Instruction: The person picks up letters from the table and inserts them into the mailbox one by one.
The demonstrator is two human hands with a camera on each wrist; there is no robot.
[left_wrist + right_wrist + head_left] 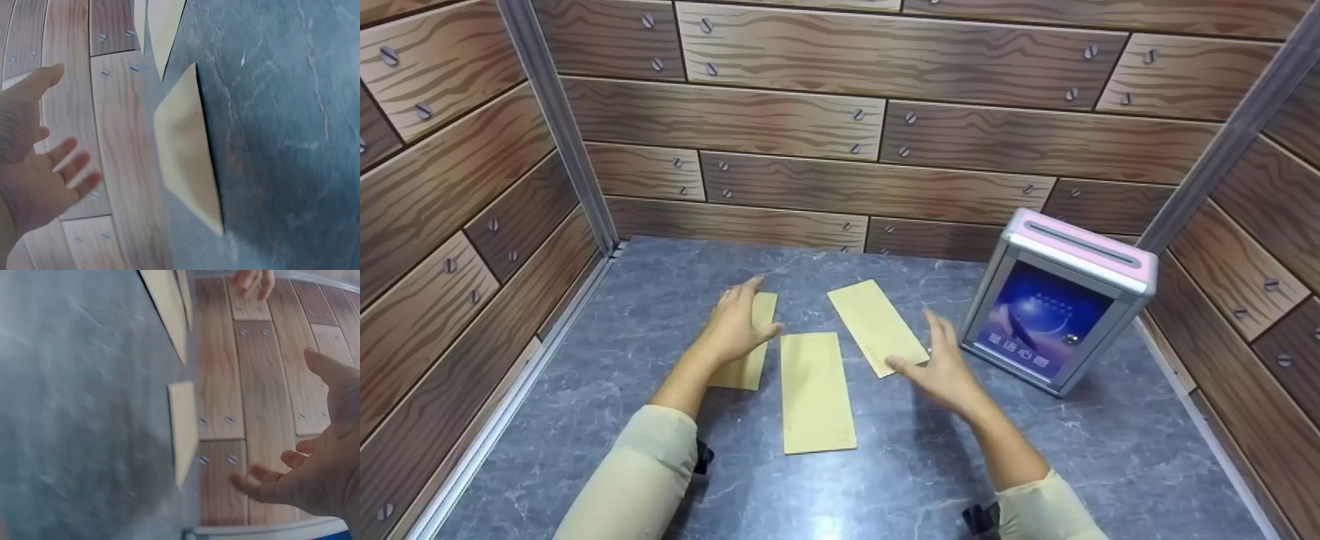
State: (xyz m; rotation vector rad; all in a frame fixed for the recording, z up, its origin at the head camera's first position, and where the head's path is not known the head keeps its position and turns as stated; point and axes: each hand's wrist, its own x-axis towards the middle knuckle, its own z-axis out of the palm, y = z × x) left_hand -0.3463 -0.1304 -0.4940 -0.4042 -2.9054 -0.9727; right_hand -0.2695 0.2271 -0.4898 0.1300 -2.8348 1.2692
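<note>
Three tan paper envelopes lie apart on the grey tabletop. My left hand (pixel 736 324) hovers over the left envelope (pixel 746 364) with thumb and fingers spread, hiding part of it. In the left wrist view this envelope (pixel 185 146) lies flat beside that hand (pixel 39 152). Straight ahead is the middle envelope (pixel 816 397), with no hand on it. The right envelope (pixel 874 322) is slanted, and the thumb of my right hand (pixel 941 367) overlaps its near corner. Seen from the right wrist, the right hand (pixel 320 455) has fingers apart and nothing in them.
A silver-framed box (pixel 1054 307) with a pink top, a slot in it and a blue front panel stands at the right, just beyond my right hand. Wood-print walls (pixel 780 120) close off the back and both sides of the grey marbled table (pixel 885 495).
</note>
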